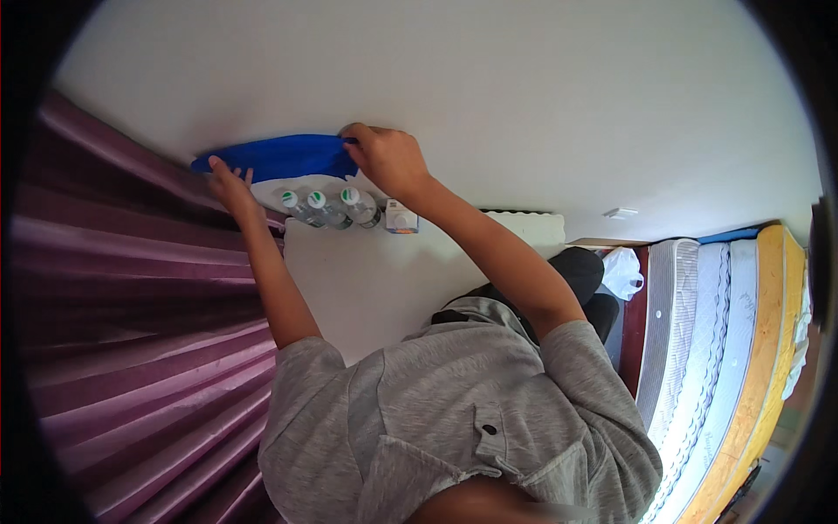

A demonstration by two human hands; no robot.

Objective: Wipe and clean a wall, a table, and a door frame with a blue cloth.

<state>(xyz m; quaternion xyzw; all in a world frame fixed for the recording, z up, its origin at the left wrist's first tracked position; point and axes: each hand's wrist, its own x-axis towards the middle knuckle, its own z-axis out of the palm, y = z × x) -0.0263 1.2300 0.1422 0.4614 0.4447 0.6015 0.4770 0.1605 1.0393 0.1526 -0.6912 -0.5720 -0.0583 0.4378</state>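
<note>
A blue sheet of thin, flexible material, perhaps cloth or plastic (281,156), is stretched between my two hands in front of the pale wall. My left hand (230,185) is at its left end, the thumb raised on the near side and the fingers spread; how firmly it grips cannot be seen. My right hand (389,157) pinches the right end between thumb and fingers. Below the sheet, three clear plastic bottles with white and green caps (360,204) stand in a row, and a small white and blue carton (401,217) stands to their right.
A white table (353,281) lies before me, against the wall. Purple curtains (150,314) hang along the left side. At the right are a white plastic bag (622,272) and several mattresses on edge (707,314). A white switch or socket plate (620,213) is on the wall.
</note>
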